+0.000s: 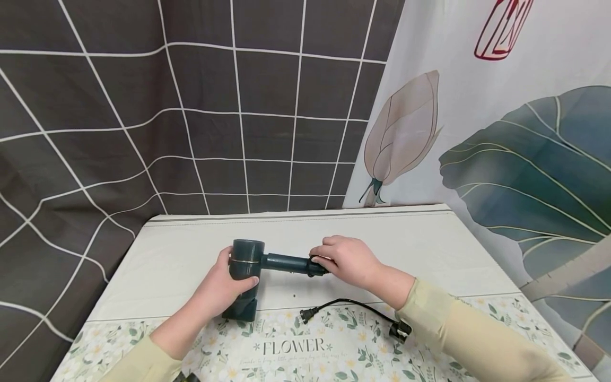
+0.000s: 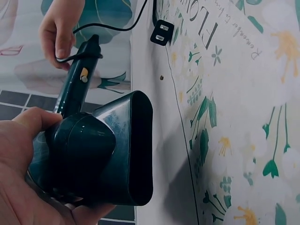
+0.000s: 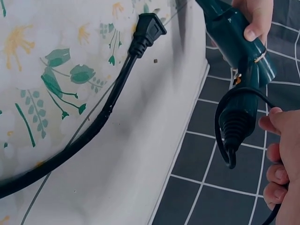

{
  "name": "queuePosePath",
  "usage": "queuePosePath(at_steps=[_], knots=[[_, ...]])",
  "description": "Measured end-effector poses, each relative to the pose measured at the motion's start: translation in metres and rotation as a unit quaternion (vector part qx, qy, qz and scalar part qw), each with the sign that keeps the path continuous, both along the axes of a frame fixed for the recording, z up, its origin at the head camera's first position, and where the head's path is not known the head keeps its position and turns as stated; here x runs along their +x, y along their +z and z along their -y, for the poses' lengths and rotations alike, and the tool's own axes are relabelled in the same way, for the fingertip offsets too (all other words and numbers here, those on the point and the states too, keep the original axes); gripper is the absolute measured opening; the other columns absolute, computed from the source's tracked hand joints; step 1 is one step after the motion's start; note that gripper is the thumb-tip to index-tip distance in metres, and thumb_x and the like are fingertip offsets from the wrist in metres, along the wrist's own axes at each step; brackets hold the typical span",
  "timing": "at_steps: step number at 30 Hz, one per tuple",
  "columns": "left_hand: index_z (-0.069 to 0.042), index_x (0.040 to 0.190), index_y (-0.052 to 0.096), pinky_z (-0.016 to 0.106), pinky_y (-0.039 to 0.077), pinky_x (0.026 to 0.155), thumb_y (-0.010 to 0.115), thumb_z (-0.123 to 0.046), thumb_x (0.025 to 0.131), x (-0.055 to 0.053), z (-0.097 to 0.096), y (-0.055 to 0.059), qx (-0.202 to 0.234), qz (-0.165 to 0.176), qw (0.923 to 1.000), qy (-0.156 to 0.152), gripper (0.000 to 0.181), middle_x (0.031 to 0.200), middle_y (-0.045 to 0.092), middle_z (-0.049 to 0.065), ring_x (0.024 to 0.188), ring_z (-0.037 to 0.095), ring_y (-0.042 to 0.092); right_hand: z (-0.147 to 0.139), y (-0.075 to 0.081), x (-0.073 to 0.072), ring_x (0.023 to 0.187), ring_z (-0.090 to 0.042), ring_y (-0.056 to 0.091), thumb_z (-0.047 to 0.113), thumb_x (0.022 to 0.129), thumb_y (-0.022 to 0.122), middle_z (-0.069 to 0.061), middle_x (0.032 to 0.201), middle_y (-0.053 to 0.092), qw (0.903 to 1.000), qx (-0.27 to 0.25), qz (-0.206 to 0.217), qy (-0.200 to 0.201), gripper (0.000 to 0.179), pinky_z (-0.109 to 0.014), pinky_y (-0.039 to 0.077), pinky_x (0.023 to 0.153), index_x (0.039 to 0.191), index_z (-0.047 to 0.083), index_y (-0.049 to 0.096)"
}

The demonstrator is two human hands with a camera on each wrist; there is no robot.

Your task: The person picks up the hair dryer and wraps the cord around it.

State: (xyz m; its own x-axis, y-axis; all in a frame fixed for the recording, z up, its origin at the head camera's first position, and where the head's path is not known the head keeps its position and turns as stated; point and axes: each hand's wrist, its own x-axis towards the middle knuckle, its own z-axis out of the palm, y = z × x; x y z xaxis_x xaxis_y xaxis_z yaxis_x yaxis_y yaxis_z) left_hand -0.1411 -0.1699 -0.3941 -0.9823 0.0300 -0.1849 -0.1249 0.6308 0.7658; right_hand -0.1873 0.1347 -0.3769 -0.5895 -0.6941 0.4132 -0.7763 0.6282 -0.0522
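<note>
A dark green hair dryer point(image 1: 247, 250) is held over the white part of the table, its handle pointing right. My left hand point(image 1: 217, 289) grips the barrel, thumb across the near side. The flat, wide nozzle point(image 2: 140, 150) faces the near edge in the head view. At the handle's end my right hand point(image 1: 350, 260) pinches the black power cord point(image 3: 220, 105), which loops round the handle base. The cord's two-prong plug point(image 1: 307, 314) lies on the tablecloth below the handle, and also shows large in the right wrist view.
The tablecloth point(image 1: 181, 249) is white at the back, with a floral print and the word FLOWER in front. A dark grid curtain point(image 1: 200, 132) hangs behind, and a white curtain with leaf pictures point(image 1: 477, 132) at the right. A small black object point(image 1: 400, 330) sits by the right cuff.
</note>
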Motion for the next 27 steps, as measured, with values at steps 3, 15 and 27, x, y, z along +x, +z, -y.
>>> queuePosePath(at_steps=[3,15,27], knots=[[-0.003,0.157,0.008,0.067,0.038,0.099,0.076,-0.039,0.085,0.0001,0.0003,0.0004,-0.005,-0.004,1.0000,-0.005,0.106,0.152,0.032,0.031,0.130,0.048,0.045,-0.0008,0.0007,-0.0004,0.065,-0.005,0.046,0.028,0.095,0.068,0.011,0.078,0.055,1.0000,0.001,0.002,0.000,0.012,-0.024,0.042,0.057,0.103,0.022,0.075],[-0.001,0.156,0.012,0.066,0.039,0.099,0.078,-0.038,0.084,0.0025,0.0016,0.0006,-0.005,-0.002,0.9997,-0.025,0.104,0.150,0.034,0.033,0.129,0.049,0.047,-0.0054,0.0005,-0.0039,0.065,-0.003,0.049,0.028,0.095,0.068,0.011,0.082,0.059,0.9995,0.005,0.032,-0.001,0.016,-0.024,0.045,0.059,0.108,0.021,0.076],[-0.005,0.155,0.015,0.070,0.035,0.100,0.078,-0.041,0.083,0.0054,0.0029,0.0020,0.055,0.052,0.9970,-0.020,0.102,0.147,0.037,0.035,0.131,0.053,0.042,-0.0088,0.0035,-0.0085,0.064,-0.001,0.044,0.030,0.099,0.062,0.015,0.076,0.054,0.9967,-0.011,0.080,-0.003,0.025,-0.024,0.043,0.060,0.120,0.022,0.073]])
